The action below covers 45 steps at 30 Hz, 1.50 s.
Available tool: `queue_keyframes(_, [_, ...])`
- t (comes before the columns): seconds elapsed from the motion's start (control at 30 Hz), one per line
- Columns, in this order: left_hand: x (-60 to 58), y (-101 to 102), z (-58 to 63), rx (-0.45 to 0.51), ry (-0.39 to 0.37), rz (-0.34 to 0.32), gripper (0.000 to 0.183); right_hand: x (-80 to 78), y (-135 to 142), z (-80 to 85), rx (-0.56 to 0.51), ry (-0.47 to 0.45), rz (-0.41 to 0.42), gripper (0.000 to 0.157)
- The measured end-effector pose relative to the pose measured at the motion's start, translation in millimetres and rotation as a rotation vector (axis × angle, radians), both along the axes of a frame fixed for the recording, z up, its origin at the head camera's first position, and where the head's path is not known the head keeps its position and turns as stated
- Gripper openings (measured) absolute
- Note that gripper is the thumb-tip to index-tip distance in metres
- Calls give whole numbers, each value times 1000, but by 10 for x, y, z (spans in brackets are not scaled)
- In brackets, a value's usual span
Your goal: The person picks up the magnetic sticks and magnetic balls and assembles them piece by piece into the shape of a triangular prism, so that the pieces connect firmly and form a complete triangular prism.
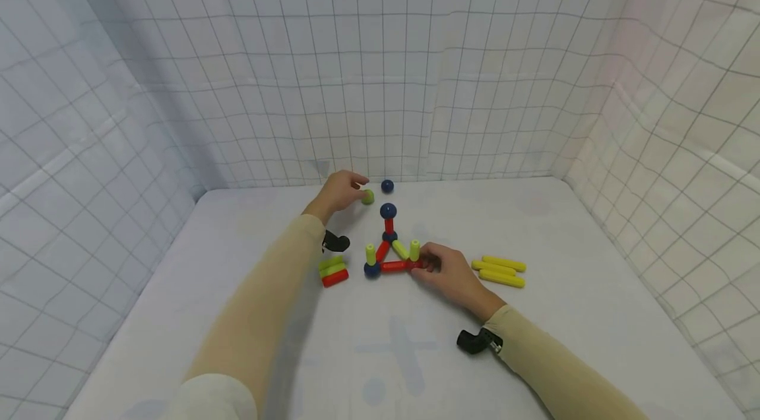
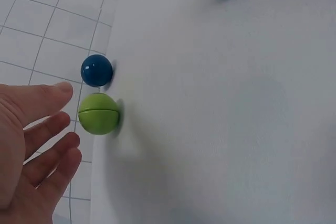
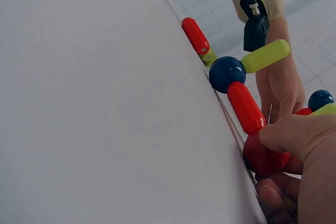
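Note:
My left hand (image 1: pixel 341 190) is stretched toward the table's back edge, fingers spread and loosely bent beside a green ball (image 2: pixel 98 114) with a groove round it. In the left wrist view a gap shows between fingertips and ball. A loose blue ball (image 2: pixel 96 70) lies next to the green one. My right hand (image 1: pixel 448 273) pinches a red ball (image 3: pixel 261 153) at the right corner of a triangle of rods and balls. Its front side is a red rod (image 1: pixel 394 267) running to a blue ball (image 1: pixel 372 270) with an upright yellow-green rod (image 1: pixel 371 254).
At the triangle's back corner, a red rod (image 1: pixel 388 225) stands topped by a blue ball (image 1: pixel 388 210). Several yellow rods (image 1: pixel 501 279) lie right of my right hand. Left of the triangle are short green rods (image 1: pixel 331 263) and a red rod (image 1: pixel 335 277). Gridded cloth (image 1: pixel 380 77) hangs behind.

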<state>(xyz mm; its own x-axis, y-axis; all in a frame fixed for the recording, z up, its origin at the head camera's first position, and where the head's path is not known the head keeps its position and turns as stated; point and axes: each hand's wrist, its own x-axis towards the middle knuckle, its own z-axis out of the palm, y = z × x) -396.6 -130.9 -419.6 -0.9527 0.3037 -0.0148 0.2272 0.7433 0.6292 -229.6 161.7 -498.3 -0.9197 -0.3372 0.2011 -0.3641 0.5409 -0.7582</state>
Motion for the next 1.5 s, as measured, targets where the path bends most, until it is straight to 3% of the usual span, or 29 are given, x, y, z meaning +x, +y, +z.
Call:
queue_keyframes(0.2, [2,51,-31,-77,12,-14,39,21,-14,8,1,-6,-4,17])
queue_keyframes(0.47, [9,54,-69,-59,-30,19,34,-5,-17,32,3,-3,-5,19])
queue_keyframes(0.63, [-25,7,-34,-42,-33,48,32,-84,-15,110,-64,-24,-18,26])
queue_keyframes(0.8, [-34,-35,-14,-36,-31,41,40,-124,-1,140,-79,-27,-19,29])
queue_keyframes(1.0, [2,-81,-97,-43,-42,25,41,-53,4,70,-44,-25,-15,35])
queue_keyframes(1.13, [83,-136,-83,39,8,22,38,-16,9,25,-37,-23,-7,37])
queue_keyframes(1.33, [298,-251,95,237,86,45,37,7,0,20,-16,-5,0,36])
queue_keyframes(1.5, [502,-337,203,381,100,38,33,22,-4,20,-11,-8,-3,35])
